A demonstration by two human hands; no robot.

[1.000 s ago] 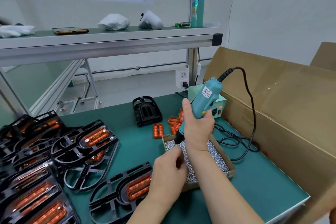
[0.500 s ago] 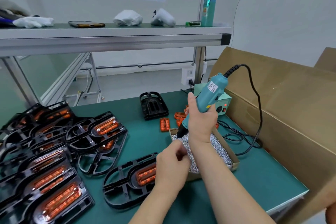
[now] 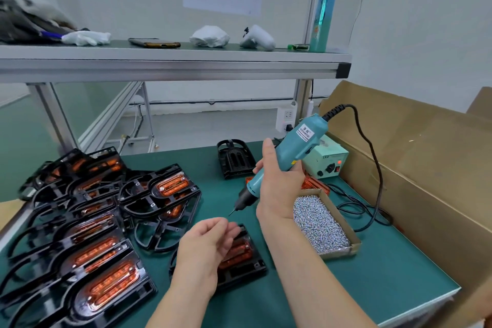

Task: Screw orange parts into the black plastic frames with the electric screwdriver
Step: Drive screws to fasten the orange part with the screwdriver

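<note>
My right hand point(image 3: 278, 184) grips the teal electric screwdriver point(image 3: 299, 145) at a slant, its bit tip point(image 3: 231, 213) pointing down-left in the air. My left hand point(image 3: 206, 243) hovers just below the tip, fingers curled inward; whether it holds screws is hidden. Under that hand lies a black plastic frame point(image 3: 249, 270) with an orange part point(image 3: 238, 253) seated in it. Loose orange parts point(image 3: 315, 184) lie behind my right wrist. A small cardboard tray point(image 3: 355, 243) full of silver screws point(image 3: 318, 224) sits to the right of my right forearm.
A pile of black frames with orange inserts point(image 3: 93, 224) fills the left of the green table. One bare black frame point(image 3: 234, 158) stands at the back. The screwdriver's power unit point(image 3: 326, 161) and cable point(image 3: 372, 168) sit before a big cardboard box point(image 3: 431, 168). A shelf point(image 3: 170, 64) runs overhead.
My left hand left the screw tray and moved left over the frame. My right hand lifted the screwdriver out of the tray, swinging its tip to the left. The camera tilted up.
</note>
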